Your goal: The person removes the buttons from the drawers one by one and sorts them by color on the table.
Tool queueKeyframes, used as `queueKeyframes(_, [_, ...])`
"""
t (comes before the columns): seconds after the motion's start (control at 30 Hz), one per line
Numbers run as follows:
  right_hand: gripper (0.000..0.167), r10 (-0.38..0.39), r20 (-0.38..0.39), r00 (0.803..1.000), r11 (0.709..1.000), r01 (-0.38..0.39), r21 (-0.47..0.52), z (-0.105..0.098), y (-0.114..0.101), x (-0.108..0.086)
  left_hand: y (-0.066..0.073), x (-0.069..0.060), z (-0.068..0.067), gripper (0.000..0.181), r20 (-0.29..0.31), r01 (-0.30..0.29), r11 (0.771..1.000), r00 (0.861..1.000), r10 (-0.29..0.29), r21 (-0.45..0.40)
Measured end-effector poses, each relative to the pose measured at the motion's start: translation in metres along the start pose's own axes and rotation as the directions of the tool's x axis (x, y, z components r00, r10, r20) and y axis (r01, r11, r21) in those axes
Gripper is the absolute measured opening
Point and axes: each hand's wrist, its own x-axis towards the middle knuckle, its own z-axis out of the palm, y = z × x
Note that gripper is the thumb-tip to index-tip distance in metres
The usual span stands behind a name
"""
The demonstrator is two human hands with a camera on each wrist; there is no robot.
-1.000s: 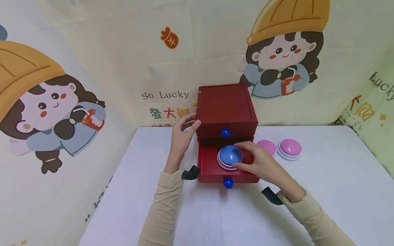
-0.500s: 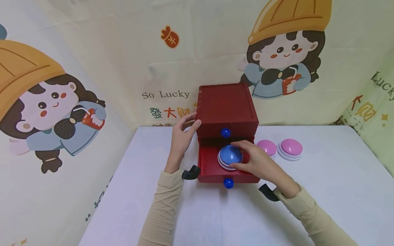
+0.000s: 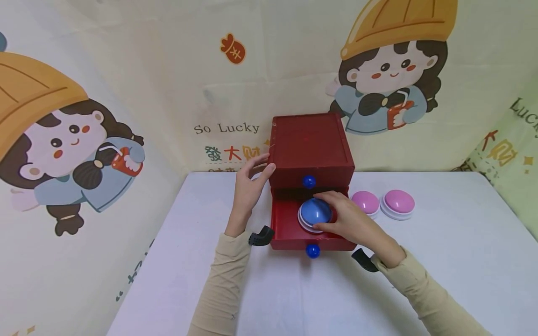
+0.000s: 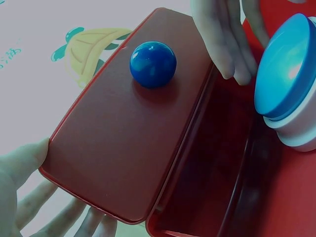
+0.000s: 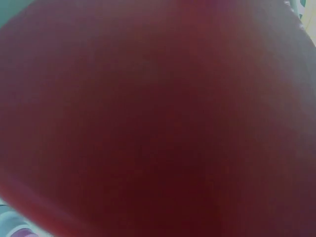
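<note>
A red two-drawer box (image 3: pixel 311 142) stands at the table's back, its lower drawer (image 3: pixel 283 228) pulled out. In that drawer sits a blue dome push button (image 3: pixel 315 211) on a white base, leaning a little in the head view. My right hand (image 3: pixel 352 218) holds the button from its right side, thumb at the near edge and index finger at the far edge. My left hand (image 3: pixel 249 189) rests against the box's left side, thumb by the front corner and fingers fairly straight. In the left wrist view the upper drawer's front (image 4: pixel 123 128) looks shut. Blurred red fills most of the right wrist view.
Two pink push buttons, one nearer (image 3: pixel 364 203) and one farther right (image 3: pixel 397 203), stand on the white table (image 3: pixel 445 242) right of the box. Blue ball knobs jut from the upper drawer (image 3: pixel 309 181) and lower drawer (image 3: pixel 313 251). A printed cloth (image 3: pixel 168 93) hangs behind.
My right hand and forearm have shifted slightly left, the thumb and index finger closer around the blue push button. The button and my left hand stay nearly where they were.
</note>
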Motion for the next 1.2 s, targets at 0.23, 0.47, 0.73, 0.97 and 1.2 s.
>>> queueKeyframes(0.23, [0.071,-0.013,0.016,1.0,0.999,0.014,-0.047,0.001,0.001,0.004,0.008,-0.003,0.0,0.044,0.011,0.014,1.0,1.0,-0.014,0.001])
queueKeyframes(0.47, [0.074,-0.012,0.026,1.0,0.995,0.015,-0.098,0.005,0.002,0.006,-0.021,0.006,0.0,0.043,-0.004,-0.001,1.0,1.0,0.001,-0.019])
queueKeyframes(0.73, [0.074,-0.02,0.017,1.0,0.988,0.023,-0.15,0.008,0.003,0.007,-0.025,0.008,0.0,0.041,-0.011,-0.026,0.999,1.0,0.026,-0.018])
queueKeyframes(0.97, [0.074,-0.024,-0.002,1.0,0.985,0.023,-0.172,0.01,0.004,0.006,-0.023,0.007,0.001,0.043,-0.004,-0.003,1.0,1.0,0.002,-0.022])
queueKeyframes(1.2, [0.07,-0.032,-0.018,0.999,0.983,0.028,-0.18,0.01,0.003,0.005,0.004,-0.002,0.001,0.044,0.006,0.02,1.0,1.0,-0.02,-0.012])
